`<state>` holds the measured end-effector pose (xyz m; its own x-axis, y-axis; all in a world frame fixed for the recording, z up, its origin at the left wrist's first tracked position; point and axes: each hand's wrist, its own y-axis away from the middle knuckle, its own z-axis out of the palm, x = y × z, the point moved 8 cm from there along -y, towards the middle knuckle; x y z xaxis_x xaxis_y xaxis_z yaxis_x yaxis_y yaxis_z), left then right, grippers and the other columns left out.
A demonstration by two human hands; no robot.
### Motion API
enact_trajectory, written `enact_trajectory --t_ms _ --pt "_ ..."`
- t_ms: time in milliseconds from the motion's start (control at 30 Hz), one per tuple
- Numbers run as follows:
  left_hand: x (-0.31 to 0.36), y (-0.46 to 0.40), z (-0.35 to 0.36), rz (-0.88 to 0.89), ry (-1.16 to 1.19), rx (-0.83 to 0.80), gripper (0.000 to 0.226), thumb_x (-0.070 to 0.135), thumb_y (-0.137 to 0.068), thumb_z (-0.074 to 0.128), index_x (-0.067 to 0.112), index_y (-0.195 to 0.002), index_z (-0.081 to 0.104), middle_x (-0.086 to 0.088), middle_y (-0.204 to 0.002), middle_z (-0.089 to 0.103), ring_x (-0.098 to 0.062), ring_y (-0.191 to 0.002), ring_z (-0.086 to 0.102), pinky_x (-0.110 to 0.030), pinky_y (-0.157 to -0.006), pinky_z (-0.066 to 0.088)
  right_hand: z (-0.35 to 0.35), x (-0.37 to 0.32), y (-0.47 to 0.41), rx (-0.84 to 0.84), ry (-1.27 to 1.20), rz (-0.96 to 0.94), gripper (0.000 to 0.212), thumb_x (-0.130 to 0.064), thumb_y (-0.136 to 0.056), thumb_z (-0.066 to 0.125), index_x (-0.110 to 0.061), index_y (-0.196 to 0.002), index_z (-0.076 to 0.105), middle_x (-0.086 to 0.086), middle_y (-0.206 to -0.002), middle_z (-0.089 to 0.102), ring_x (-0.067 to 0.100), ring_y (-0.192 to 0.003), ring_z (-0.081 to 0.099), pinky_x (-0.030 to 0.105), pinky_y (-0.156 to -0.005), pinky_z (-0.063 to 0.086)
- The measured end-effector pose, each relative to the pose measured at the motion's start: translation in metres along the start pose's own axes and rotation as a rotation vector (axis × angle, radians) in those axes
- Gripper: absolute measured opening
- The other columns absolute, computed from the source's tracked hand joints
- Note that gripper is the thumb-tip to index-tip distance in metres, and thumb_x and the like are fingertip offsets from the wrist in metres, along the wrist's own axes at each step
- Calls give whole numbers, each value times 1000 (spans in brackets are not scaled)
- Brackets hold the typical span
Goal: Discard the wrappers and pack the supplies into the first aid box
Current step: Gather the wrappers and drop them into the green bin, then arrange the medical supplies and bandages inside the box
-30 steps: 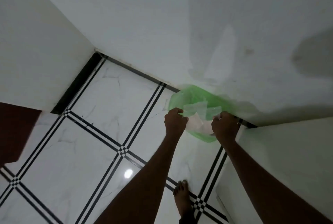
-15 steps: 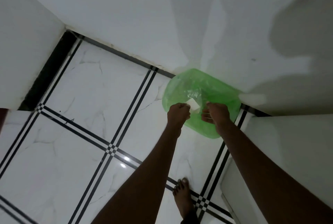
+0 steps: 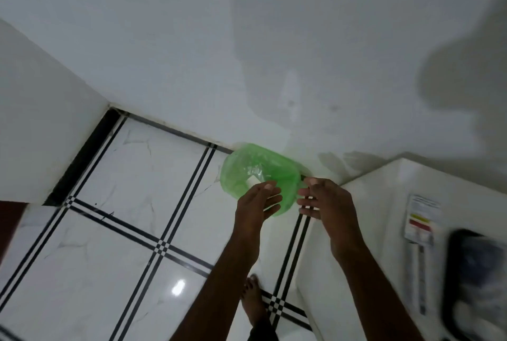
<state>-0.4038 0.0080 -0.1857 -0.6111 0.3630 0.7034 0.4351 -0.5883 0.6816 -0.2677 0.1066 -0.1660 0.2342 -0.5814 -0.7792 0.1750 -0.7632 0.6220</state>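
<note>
Wrappers lie inside green bin bag; both hands' grip open, empty.

The person is showing two bare arms with no sleeves on them. The left hand and the right hand are wearing no gloves, rings or watch. Short nails are showing on the fingers. One bare foot is wearing no shoe or sock. A bit of dark cloth is showing just below the foot.
</note>
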Motion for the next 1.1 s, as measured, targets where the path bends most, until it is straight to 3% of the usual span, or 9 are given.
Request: enact_trajectory --t_ms 267,367,467,533,667,733,900,1000,1100 --pt "-37 160 134 44 -119 -198 34 20 -100 49 1 -124 64 -25 -123 67 -37 -117 63 -44 -101 50 -187 -65 127 19 38 -237 19 -17 -95 54 -4 -97 68 19 -88 72 27 -72 66 38 -69 54" --pt "-71 201 184 58 -197 -278 32 20 -100 51 2 -122 66 -26 -121 67 -39 -116 63 -43 -98 52 -263 -53 153 137 139 -288 16 -26 -89 57 -17 -89 70 10 -82 73 28 -71 68 39 -66 57" --pt "-103 232 227 108 -312 -354 29 19 -95 58 5 -119 67 -23 -116 70 -30 -104 69 -39 -91 54 -330 -30 174 288 353 -351 23 -39 -84 55 -24 -95 69 2 -89 74 23 -82 70 45 -78 58" --pt "-122 243 245 152 -399 -388 24 16 -94 59 8 -115 69 -16 -110 73 -22 -97 70 -34 -84 56 -362 -14 192 372 464 -399 20 -35 -87 58 -23 -99 69 -2 -94 74 17 -86 69 40 -82 56" --pt "-159 255 248 245 -600 -338 19 17 -92 61 15 -106 73 -11 -100 75 -20 -84 68 -24 -74 56 -398 38 207 520 595 -452 18 -26 -85 64 -18 -100 66 2 -95 74 20 -82 70 33 -74 56" --pt "-174 259 245 327 -725 -312 20 22 -90 62 19 -105 73 -1 -96 76 -14 -85 70 -25 -79 57 -406 72 204 561 639 -397 24 -25 -82 66 -17 -105 64 5 -99 72 24 -83 70 34 -73 57" --pt "-206 256 243 669 -1145 -317 32 22 -87 63 12 -117 69 -3 -108 71 -13 -92 66 -14 -80 49 -385 125 186 494 873 -368 73 -33 -71 79 -8 -132 49 18 -124 59 36 -110 56 46 -87 52" --pt "-229 242 241 791 -1458 -334 39 11 -84 64 6 -122 65 -12 -120 68 -28 -104 62 -30 -88 53 -372 133 176 492 925 -361 87 -38 -67 81 -7 -139 43 19 -134 53 37 -119 50 46 -97 45" --pt "-236 231 237 884 -1645 -318 42 1 -77 69 6 -119 67 -16 -126 66 -34 -104 61 -41 -86 56 -372 128 179 593 977 -388 77 -34 -70 75 -5 -136 46 20 -128 55 37 -115 51 44 -96 43"
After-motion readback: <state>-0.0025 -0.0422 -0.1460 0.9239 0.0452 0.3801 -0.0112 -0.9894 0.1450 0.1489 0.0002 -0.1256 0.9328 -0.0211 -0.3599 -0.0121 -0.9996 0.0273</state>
